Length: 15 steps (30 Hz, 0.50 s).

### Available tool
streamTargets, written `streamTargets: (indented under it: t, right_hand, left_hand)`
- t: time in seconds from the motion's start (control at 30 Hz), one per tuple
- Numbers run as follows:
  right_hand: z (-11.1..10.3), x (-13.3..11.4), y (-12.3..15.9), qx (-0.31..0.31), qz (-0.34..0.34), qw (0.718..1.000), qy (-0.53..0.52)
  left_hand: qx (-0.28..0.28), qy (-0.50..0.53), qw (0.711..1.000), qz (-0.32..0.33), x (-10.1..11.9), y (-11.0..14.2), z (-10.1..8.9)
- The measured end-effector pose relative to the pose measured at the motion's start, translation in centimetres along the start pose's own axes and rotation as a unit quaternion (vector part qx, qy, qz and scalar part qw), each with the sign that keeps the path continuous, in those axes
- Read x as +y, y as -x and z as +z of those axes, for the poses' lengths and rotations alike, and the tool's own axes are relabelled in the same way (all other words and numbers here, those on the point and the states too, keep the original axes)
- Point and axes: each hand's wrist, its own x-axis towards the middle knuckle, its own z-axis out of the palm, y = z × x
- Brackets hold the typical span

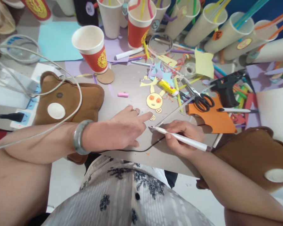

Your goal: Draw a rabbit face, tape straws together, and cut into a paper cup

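One grey table (pixel 113 110) spreads under the work, with a brown bear-shaped cushion (pixel 87 103) to the left and another brown cushion (pixel 245 157) at the lower right. Next in size come the person's hands. The left hand (pixel 122 128) lies palm down, index finger stretched out and the others loosely bent; it grips nothing that shows, and what lies under the palm cannot be told. The right hand (pixel 186 138) is closed, thumb and fingers pinched around a white marker (pixel 191 141). Its dark tip points left, just below the left index finger; whether it touches the table cannot be told. Beyond stands a red paper cup (pixel 91 53), upright. To the right lie a black glue gun (pixel 226 88), orange paper (pixel 217 119) and black-handled scissors (pixel 204 102), whose loops overlap the paper. Between them and the left hand lies a yellow rabbit-head cutout (pixel 154 101). Smallest are a pink cylinder (pixel 123 94), left of the cutout, and a yellow paper disc (pixel 152 117), at the left index fingertip.
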Motion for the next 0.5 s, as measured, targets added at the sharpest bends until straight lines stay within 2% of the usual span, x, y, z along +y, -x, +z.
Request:
streamTargets:
  t: [0.1,0.3,0.5]
  right_hand:
    - [0.0,0.1,0.0,0.003,-0.015,1.0,-0.018]
    - [-0.3,0.2,0.0,0.039,-0.016,0.998,-0.039]
    - [-0.8,0.7,0.1,0.085,-0.013,0.996,0.001]
  left_hand:
    - [-0.012,0.009,1.0,0.0,-0.1,-0.1,-0.1]
    - [0.004,0.035,0.999,0.005,-0.6,-0.1,0.0]
    - [-0.009,0.067,0.998,-0.002,-1.2,-0.3,-0.2]
